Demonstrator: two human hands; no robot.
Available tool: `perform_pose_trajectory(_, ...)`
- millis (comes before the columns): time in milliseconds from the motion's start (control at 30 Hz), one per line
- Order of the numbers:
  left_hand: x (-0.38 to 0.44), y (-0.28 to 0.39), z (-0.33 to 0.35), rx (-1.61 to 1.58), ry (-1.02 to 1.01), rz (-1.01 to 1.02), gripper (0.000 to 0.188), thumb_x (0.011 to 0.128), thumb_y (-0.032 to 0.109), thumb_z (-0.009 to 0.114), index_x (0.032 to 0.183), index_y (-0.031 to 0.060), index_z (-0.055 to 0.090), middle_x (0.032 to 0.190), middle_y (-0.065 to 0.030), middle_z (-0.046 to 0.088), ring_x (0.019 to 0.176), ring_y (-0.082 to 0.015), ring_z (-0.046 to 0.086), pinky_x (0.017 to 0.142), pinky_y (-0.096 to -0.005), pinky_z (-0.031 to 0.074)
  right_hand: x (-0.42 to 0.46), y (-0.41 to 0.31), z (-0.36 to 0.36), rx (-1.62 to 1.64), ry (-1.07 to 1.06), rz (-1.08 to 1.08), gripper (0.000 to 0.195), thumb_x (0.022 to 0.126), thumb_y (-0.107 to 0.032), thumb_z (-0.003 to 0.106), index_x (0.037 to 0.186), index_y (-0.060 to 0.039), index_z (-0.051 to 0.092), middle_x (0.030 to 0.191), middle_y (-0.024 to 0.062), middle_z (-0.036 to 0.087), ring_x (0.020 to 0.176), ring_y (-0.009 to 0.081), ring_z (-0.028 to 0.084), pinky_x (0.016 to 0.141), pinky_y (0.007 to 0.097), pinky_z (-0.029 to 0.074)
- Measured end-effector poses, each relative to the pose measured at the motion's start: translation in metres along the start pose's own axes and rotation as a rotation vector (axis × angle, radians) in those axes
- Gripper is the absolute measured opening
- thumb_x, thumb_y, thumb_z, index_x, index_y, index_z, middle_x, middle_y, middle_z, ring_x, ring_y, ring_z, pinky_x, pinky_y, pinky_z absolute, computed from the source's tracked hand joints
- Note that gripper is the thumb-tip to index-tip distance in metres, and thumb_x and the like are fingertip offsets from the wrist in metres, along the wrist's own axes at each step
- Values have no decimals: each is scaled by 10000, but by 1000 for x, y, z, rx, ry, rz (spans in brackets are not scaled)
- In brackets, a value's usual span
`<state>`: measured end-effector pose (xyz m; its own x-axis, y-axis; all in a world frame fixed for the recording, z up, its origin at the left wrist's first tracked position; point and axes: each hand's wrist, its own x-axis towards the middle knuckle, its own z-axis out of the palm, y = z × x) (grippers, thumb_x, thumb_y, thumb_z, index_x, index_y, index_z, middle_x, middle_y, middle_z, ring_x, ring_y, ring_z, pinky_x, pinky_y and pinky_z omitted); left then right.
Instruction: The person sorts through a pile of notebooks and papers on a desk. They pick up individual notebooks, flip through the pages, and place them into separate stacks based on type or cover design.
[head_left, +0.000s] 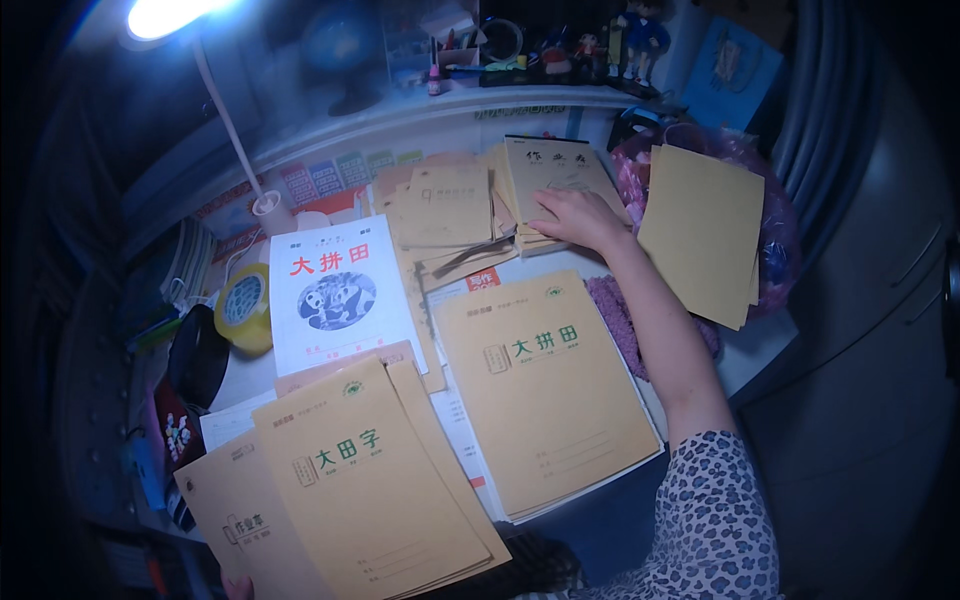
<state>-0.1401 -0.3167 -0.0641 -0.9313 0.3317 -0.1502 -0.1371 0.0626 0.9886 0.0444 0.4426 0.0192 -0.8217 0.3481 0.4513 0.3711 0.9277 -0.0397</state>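
My right hand (576, 217) lies over a stack of smaller exercise books (559, 169) at the back of the desk, its fingers spread on the top cover. At the lower left, a finger or thumb of my left hand (238, 585) shows at the bottom edge of a brown exercise book (255, 517); it holds that book with other large kraft-covered exercise books (352, 480) fanned over it. A pile of large kraft exercise books (547, 405) lies before me at centre right. Behind the left-hand books is a white exercise book (341, 300) with a panda picture.
Small brown notebooks (450, 206) lie left of the stack. Plain kraft books (701, 232) rest on a pink plastic bag (780, 225) at the right. A yellow tape roll (244, 307) stands near the desk lamp (274, 210). A purple fuzzy cloth (619, 322) is under my right forearm.
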Motion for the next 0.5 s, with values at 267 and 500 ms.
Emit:
perform_pose_trajectory(267,8,-17,-20,-6,38,-48,535,865,138,577,1337,-45,405,1251,-204,541,1058,-310,569,890,-397,463,-13,56,6,-177,239,236,304,802,-67,565,1103,-77,610,902,193,665,832,360,654,719,454,531)
perform_pose_trajectory(500,7,-10,-7,-11,14,-25,536,866,135,581,1343,-42,410,1260,-205,535,1055,-313,570,877,-392,471,-21,88,-27,-120,653,469,124,832,-105,573,757,-11,543,744,235,622,695,419,621,596,516,477)
